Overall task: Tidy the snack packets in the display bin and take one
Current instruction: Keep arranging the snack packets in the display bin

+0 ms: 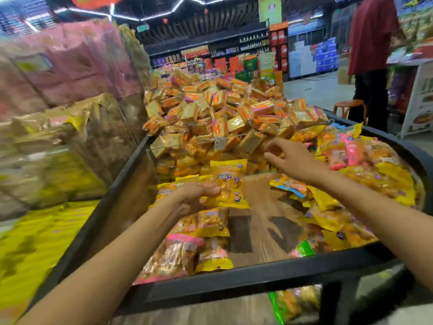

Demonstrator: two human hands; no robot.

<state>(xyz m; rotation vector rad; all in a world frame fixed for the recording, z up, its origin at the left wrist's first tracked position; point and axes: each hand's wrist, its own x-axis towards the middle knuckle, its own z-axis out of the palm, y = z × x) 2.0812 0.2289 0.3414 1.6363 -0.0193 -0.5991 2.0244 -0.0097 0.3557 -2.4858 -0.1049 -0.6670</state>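
The left hand (199, 195) held an upright yellow plastic snack packet (228, 181) near the black-rimmed wooden display bin's (234, 277) left row. The right hand (287, 158), its fingers loosely spread, held nothing. It seemed best to place the packet straight against its neighbours.

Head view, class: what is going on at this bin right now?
A person is sorting snack packets in a shop's display bin. The left hand holds a yellow packet upright near the bin's left side. The right hand, fingers spread, reaches toward the clear divider at the back. More packets lie heaped on the right.
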